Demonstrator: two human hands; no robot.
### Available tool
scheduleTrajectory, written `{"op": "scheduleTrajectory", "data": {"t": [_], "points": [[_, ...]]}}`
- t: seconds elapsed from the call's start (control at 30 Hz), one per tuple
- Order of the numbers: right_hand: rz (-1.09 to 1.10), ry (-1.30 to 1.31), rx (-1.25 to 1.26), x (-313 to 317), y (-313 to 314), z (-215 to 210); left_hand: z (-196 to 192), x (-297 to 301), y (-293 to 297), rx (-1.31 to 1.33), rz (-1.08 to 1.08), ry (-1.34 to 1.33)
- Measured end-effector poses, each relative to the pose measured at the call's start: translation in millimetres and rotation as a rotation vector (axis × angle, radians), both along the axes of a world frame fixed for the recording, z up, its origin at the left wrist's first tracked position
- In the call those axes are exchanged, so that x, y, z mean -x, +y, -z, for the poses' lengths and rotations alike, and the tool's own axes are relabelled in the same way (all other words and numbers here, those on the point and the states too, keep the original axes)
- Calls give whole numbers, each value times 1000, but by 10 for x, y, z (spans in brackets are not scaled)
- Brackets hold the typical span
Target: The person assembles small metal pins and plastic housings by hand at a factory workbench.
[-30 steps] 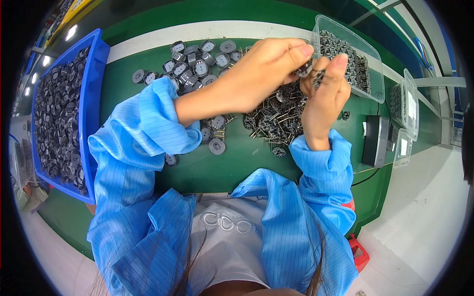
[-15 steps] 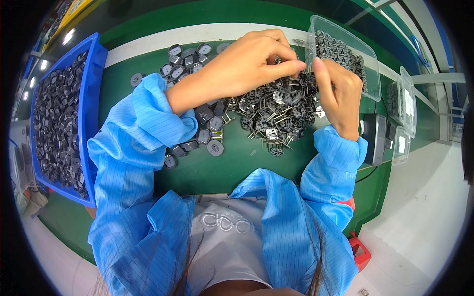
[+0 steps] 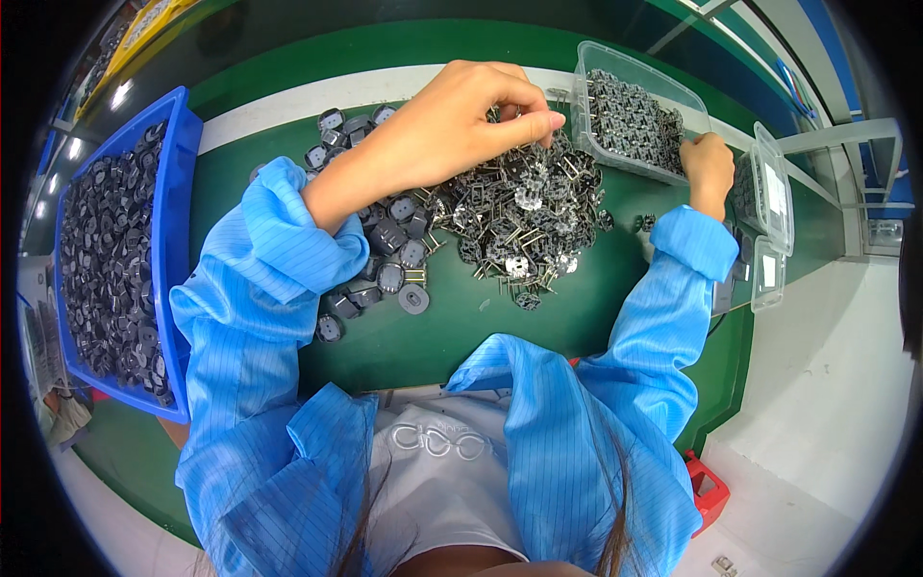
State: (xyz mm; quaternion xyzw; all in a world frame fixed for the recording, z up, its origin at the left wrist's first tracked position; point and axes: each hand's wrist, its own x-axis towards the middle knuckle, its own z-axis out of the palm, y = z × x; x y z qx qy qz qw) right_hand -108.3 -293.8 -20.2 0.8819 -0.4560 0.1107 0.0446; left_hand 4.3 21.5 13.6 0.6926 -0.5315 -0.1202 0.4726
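Note:
My left hand (image 3: pixel 461 120) hovers over a heap of small dark parts with metal pins (image 3: pixel 524 216) on the green table, fingertips pinched together at the heap's far edge; what they pinch is too small to see. My right hand (image 3: pixel 709 168) reaches to the near right corner of a clear plastic tray (image 3: pixel 601 91) filled with the same pinned parts, fingers curled at its rim. A second cluster of round grey caps (image 3: pixel 385 260) lies under my left forearm. Both arms wear blue sleeves.
A blue bin (image 3: pixel 178 192) full of dark round parts stands at the left. Small clear plastic boxes (image 3: pixel 769 221) sit at the table's right edge. A white strip (image 3: pixel 288 111) runs across the back of the green table (image 3: pixel 461 337). A red object (image 3: pixel 707 486) lies on the floor.
My right hand has left the left hand and moved right to the clear tray. The left hand has stayed over the heap of pinned parts, shifting slightly left.

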Motion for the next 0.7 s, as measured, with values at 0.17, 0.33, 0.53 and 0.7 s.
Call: {"op": "scheduleTrajectory", "data": {"t": [0.17,0.33,0.53,0.7], "points": [[106,171,-171,-145,108,-181,17,-20,3,-16,22,10],[121,204,-313,-175,-170,-15,28,-19,32,-36,50,-45],[46,54,-289,-60,-337,78,-8,-58,49,-65,47,-42],[-3,-260,-141,157,-26,-234,13,-122,35,-57,2,-11]]}}
